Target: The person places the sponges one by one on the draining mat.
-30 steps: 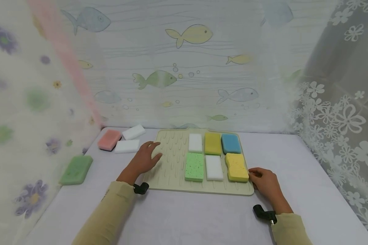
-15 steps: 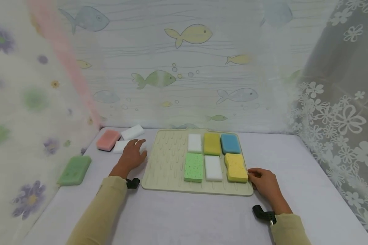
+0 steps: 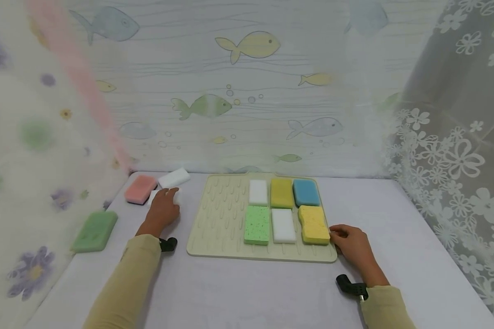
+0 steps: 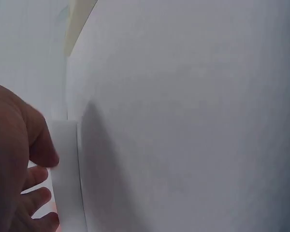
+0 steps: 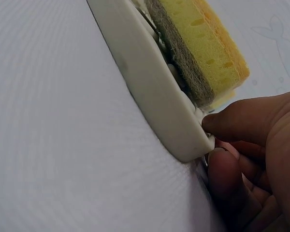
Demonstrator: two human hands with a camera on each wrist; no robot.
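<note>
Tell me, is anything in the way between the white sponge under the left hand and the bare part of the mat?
Nothing visible. The left hand rests on the white sponge, and only bare table lies between it and the mat's bare left part.

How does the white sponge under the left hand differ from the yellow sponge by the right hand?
The white sponge lies on the bare table off the mat; the yellow sponge sits on the drying mat, at its near right corner. The white one is a plain rectangle of one colour; the yellow one has wavy sides and a grey scrub layer underneath. The left hand covers most of the white sponge; the right hand pinches the mat's corner beside the yellow one. Both lie flat.
</note>
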